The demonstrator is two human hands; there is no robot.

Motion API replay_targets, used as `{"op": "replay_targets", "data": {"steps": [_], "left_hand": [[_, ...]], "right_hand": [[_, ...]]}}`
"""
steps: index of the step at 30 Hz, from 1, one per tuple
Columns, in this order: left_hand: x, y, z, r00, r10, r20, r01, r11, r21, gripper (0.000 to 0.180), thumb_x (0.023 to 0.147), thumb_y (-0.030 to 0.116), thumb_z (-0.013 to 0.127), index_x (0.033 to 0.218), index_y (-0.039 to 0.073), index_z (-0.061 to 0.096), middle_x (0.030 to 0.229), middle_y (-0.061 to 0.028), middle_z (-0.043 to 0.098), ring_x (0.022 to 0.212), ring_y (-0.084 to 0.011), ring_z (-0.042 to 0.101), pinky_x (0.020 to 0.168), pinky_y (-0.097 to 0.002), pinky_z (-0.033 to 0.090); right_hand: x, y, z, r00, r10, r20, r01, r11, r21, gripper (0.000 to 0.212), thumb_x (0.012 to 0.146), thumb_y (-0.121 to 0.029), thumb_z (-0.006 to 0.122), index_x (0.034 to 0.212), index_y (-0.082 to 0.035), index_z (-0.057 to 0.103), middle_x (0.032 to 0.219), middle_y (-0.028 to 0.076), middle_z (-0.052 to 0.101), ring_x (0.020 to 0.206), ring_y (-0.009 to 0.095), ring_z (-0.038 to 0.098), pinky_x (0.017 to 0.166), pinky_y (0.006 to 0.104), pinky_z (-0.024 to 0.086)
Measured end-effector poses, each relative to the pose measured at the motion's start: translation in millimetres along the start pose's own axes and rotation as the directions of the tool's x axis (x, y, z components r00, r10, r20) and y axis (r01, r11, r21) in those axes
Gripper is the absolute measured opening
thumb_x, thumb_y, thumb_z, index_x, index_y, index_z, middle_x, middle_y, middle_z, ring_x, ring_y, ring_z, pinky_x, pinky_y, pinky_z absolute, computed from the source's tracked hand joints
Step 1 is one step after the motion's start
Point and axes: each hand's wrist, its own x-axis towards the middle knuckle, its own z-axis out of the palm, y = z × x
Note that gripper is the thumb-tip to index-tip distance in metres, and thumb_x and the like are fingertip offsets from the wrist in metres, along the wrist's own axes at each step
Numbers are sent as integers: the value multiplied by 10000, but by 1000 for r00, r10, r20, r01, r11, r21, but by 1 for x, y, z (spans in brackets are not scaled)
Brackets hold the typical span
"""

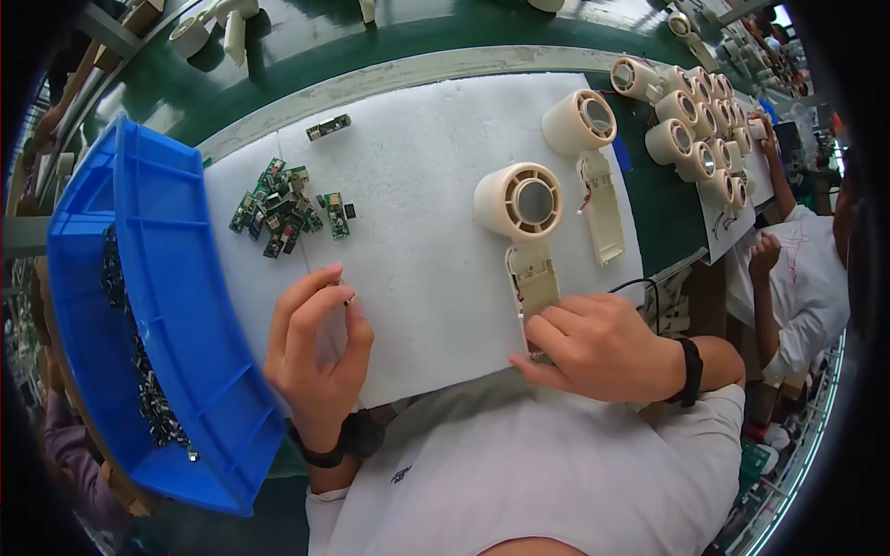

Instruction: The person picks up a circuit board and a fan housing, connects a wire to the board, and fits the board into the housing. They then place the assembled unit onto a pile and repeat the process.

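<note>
Right at the near edge of my feed, the right hand (603,347) has its fingers curled over the lower end of the open handle on a cream dryer-shaped housing (531,252), gripping it, with a black band (691,371) round the wrist. The housing lies on the white foam sheet (408,185), its ringed round head pointing away from the body. Over on my left, the left hand (320,352) pinches a small piece (349,298) between thumb and fingertips, too small for me to name. Beside that arm stands a blue plastic bin (190,315), small dark components (153,398) scattered inside it. Just past the left fingers I see a heap of green circuit boards (278,206), and one board (329,127) apart, farther up. A second housing (594,167) lies right of the first. Beyond, rows of cream housings (681,139) crowd the green tabletop (306,56), near a co-worker in a white shirt (788,287).
</note>
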Motion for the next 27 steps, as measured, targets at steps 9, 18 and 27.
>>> {"op": "replay_targets", "data": {"steps": [9,18,27], "left_hand": [[-30,8,-7,997,-52,-63,59,993,107,277,825,-114,689,1076,0,677,1135,-174,708,999,-265,708,869,-348,566],[-14,53,-24,991,-11,130,-9,988,155,308,776,-115,735,1062,-1,716,1041,-144,725,921,-259,710,785,-330,569],[-5,67,12,811,198,551,166,825,-540,339,722,-158,745,1026,-17,699,1027,-159,721,880,-271,716,782,-330,572]], "right_hand": [[13,6,24,926,62,-372,0,986,165,219,753,-79,800,953,-112,717,694,6,581,597,183,590,524,322,469],[24,17,27,911,-134,-390,180,980,83,282,768,-68,788,1040,-130,752,720,3,606,609,172,603,521,318,463],[22,13,45,868,99,-487,117,911,395,222,815,-92,797,1032,-98,756,665,27,640,538,163,593,485,308,442]]}}
